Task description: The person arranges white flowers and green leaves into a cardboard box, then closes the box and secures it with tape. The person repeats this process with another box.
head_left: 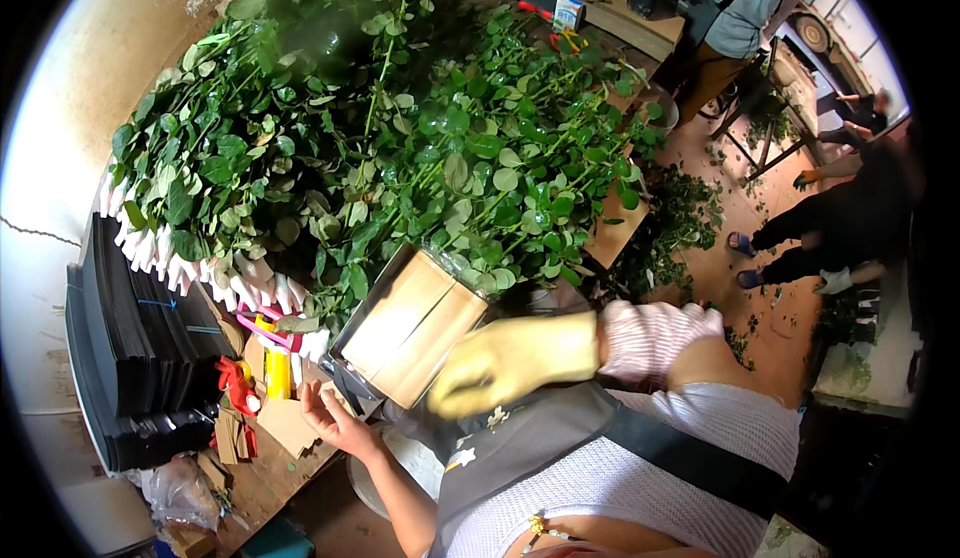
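My bare left hand is palm up with fingers apart and nothing visible in it. It is beside the near corner of a dark-edged box or tray faced with cardboard. My right hand wears a yellow rubber glove and is blurred by motion. It passes over that box's right edge, in front of my dark apron; its curled fingers hide whatever may be in them. Beyond the box, leafy green stems, seemingly roses, lie in a large heap. White-covered ends line the heap's left side.
Stacked black sheets stand at left. A yellow cylinder, a pink-handled item, a red object and cardboard pieces lie by my left hand. A milk carton sits at the back. People stand at right above fallen leaves.
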Action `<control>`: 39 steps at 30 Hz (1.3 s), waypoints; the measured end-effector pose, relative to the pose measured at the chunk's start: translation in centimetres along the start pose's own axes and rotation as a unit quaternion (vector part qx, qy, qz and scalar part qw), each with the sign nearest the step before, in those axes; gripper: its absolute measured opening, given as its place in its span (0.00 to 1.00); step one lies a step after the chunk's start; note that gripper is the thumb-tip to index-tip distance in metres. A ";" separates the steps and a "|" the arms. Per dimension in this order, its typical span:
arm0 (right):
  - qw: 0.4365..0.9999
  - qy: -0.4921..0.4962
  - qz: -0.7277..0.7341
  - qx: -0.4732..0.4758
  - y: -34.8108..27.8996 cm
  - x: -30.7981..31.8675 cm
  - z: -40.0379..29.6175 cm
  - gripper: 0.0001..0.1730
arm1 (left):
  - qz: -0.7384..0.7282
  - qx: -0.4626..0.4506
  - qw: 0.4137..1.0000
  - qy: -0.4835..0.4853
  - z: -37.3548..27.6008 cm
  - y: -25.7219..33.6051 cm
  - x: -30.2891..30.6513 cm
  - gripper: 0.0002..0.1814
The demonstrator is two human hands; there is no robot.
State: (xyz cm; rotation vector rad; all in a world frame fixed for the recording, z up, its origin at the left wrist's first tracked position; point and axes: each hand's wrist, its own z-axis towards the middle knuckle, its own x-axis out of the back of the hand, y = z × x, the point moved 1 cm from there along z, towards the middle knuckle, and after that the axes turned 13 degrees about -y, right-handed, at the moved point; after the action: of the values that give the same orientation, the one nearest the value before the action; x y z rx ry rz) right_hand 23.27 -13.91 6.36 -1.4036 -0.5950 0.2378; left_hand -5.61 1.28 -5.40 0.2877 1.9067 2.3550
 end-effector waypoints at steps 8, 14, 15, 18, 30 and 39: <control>0.827 -0.262 -0.496 0.032 7.0 -6.0 16.3 0.31 | -0.170 0.161 0.968 0.090 -1.6 -1.8 2.7 0.26; 0.890 -0.083 -0.401 0.201 -0.7 -2.1 13.6 0.27 | -0.154 0.214 0.965 -0.014 -3.2 -3.8 4.4 0.26; 0.890 0.075 -0.315 0.323 -2.8 -1.1 12.4 0.31 | -0.221 0.236 0.944 -0.066 -3.0 -1.0 1.3 0.27; 0.890 0.144 -0.257 0.347 -8.5 1.1 7.5 0.25 | -0.136 0.213 0.937 -0.241 -1.4 -1.2 -3.5 0.36; 0.911 0.292 0.138 -0.258 0.4 -5.1 -12.1 0.29 | -0.009 0.168 0.972 -0.161 1.1 -0.5 -3.6 0.24; 0.892 0.196 0.390 -0.117 7.1 -4.1 -9.3 0.32 | -0.087 0.162 0.968 -0.170 2.5 5.4 -6.1 0.18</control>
State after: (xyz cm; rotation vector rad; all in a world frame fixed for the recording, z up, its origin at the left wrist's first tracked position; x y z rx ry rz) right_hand 26.02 -22.68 -2.02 -1.8155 0.3174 0.5153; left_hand 1.12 1.31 -0.15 0.4913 2.0366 1.7476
